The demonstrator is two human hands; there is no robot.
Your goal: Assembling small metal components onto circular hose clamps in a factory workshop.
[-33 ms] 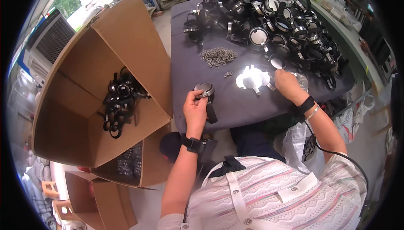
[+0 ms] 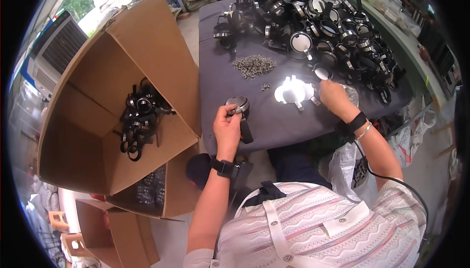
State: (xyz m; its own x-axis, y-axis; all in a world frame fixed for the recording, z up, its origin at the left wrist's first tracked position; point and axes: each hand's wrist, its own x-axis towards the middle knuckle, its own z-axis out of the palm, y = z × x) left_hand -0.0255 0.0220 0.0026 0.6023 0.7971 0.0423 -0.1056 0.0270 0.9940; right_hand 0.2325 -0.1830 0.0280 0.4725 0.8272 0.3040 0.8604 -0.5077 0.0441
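My left hand [image 2: 227,128] is closed around a round metal-rimmed piece with a black handle [image 2: 239,102] at the near left part of the cloth-covered table. Its handle points down toward me, beside my fingers. My right hand [image 2: 336,100] is farther right, fingers pinched at the lower edge of a shiny round disc [image 2: 322,71]. Between the hands lies a bright cluster of shiny flat discs with small tabs [image 2: 293,93], washed out by glare. Beyond it is a heap of small metal clips [image 2: 253,66], and several more clips [image 2: 265,87] lie apart from it.
A large pile of black-handled round pieces [image 2: 328,20] covers the table's far side. An open cardboard box [image 2: 93,135] at left holds several black ring-shaped pieces [image 2: 142,116]. Smaller boxes [image 2: 132,236] stand below it. A white plastic bag [image 2: 345,165] sits under the table at right.
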